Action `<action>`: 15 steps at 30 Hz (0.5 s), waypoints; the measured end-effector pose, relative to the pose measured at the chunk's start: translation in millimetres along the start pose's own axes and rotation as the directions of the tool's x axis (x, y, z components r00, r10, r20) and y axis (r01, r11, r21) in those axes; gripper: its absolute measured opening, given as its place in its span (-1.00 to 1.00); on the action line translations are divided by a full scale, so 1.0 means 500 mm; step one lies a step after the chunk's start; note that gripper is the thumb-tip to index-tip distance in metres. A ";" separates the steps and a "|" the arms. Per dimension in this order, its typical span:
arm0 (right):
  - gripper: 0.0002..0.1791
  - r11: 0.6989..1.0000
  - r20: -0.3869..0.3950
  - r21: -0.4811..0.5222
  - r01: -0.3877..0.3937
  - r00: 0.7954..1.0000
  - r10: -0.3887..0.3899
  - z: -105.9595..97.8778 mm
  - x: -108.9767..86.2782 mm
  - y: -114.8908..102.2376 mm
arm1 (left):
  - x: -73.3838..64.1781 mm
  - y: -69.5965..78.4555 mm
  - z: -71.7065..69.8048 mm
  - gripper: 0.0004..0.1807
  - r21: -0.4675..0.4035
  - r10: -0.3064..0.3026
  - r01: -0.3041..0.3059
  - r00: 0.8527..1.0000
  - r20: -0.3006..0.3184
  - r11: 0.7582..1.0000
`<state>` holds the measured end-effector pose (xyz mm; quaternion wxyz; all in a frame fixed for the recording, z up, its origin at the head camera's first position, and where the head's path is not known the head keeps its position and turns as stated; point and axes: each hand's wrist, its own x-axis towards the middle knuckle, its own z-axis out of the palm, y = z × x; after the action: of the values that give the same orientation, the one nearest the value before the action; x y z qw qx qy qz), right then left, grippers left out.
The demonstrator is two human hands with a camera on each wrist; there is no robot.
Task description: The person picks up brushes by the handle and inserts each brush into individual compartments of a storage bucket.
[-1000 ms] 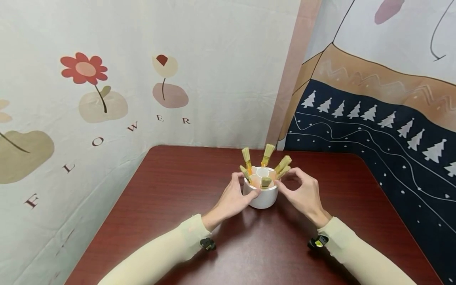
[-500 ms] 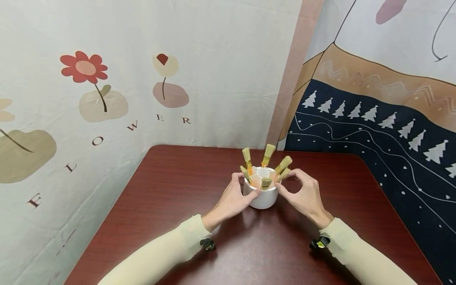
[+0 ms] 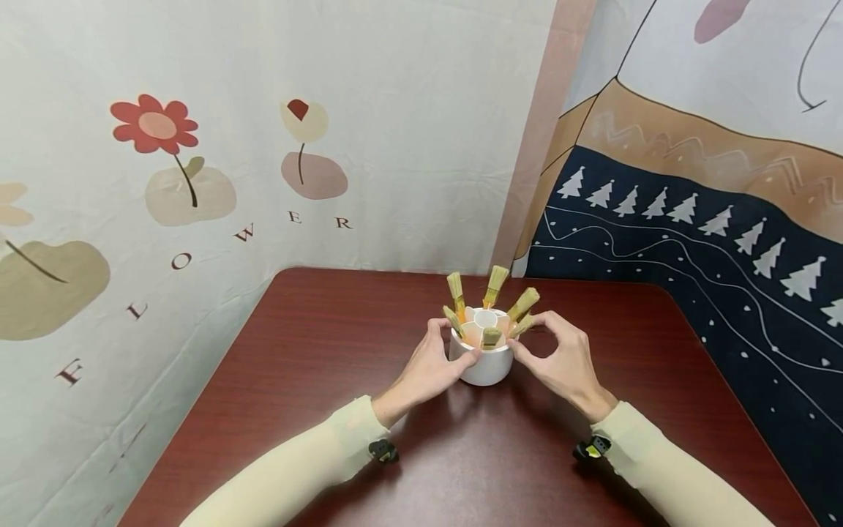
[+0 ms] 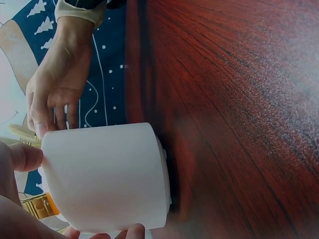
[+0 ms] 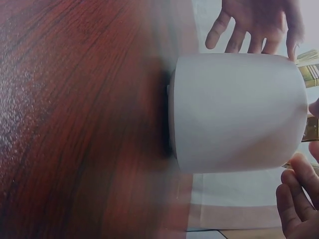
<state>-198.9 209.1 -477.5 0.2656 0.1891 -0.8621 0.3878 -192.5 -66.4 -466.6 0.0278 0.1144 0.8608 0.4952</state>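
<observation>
A round white brush holder with inner compartments around a central ring stands upright on the table. Several flat paintbrushes sit in it bristles up, leaning outward. My left hand holds the holder's left side, thumb at the front rim and fingers spread around the wall. On the right, my right hand grips the rim, its thumb in front and its index finger close behind the rightmost brush. Small feet show under the holder's base in the left wrist view, above a dark shadow.
The dark red wooden table extends around the holder. Printed cloths hang behind it: a pale one with flowers and letters, and a navy one with white trees. A dark wrist device sits at each cuff.
Almost nothing differs. Both hands keep their places on the holder, and the brushes stand as before; the whole head view shifts very slightly.
</observation>
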 end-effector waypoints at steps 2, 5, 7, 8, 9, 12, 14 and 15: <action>-0.60 1.000 0.003 -0.012 -0.001 1.000 0.001 -0.002 0.000 0.000 | 0.001 0.000 0.000 -0.13 0.002 0.005 -0.005 1.000 -0.003 1.000; -0.60 0.999 0.012 -0.032 -0.007 1.000 0.008 -0.006 0.000 0.001 | 0.000 0.000 0.000 -0.13 -0.003 0.006 -0.006 1.000 -0.008 1.000; -0.57 0.999 0.021 -0.041 -0.019 1.000 0.020 -0.010 -0.002 0.002 | 0.000 0.000 0.001 -0.12 -0.005 0.007 -0.007 1.000 -0.011 1.000; -0.56 0.999 0.025 -0.043 -0.024 0.999 0.026 -0.013 -0.003 0.002 | 0.000 0.000 0.001 -0.13 -0.006 0.007 -0.008 1.000 -0.012 1.000; -0.54 0.999 0.027 -0.046 -0.027 0.999 0.028 -0.015 -0.004 0.002 | 0.000 -0.001 0.002 -0.13 -0.005 0.009 -0.009 1.000 -0.014 1.000; -0.48 0.998 0.034 -0.044 -0.036 0.999 0.038 -0.024 -0.006 0.004 | -0.001 -0.002 0.004 -0.14 -0.005 0.014 -0.014 1.000 -0.020 1.000; -0.46 0.998 0.037 -0.039 -0.039 0.999 0.040 -0.030 -0.007 0.004 | -0.002 -0.002 0.005 -0.14 -0.008 0.016 -0.017 1.000 -0.025 1.000; -0.45 0.999 0.037 -0.039 -0.038 0.999 0.039 -0.033 -0.007 0.004 | -0.003 -0.002 0.006 -0.14 -0.008 0.017 -0.017 0.999 -0.027 1.000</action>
<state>-192.1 223.2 -471.4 0.2455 0.1747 -0.8776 0.3728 -190.8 -64.9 -469.2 0.0124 0.1149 0.8580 0.5005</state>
